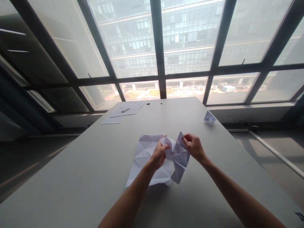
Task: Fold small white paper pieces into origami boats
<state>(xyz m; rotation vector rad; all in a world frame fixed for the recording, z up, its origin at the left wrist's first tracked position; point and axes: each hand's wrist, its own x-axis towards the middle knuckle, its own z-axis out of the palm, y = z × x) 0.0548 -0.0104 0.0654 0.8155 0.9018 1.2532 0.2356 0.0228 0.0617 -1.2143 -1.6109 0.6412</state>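
Observation:
A folded white paper with many creases is held up between both hands, above the table. My left hand pinches its left part between thumb and fingers. My right hand pinches its upper right corner. Beneath and to the left of it, a creased white sheet lies spread on the table, partly hidden by my left hand and forearm.
The white table reaches toward tall windows. At its far left lie several white sheets with a pen-like object on top. A small folded paper boat stands near the right edge. Two round holes are at the far edge.

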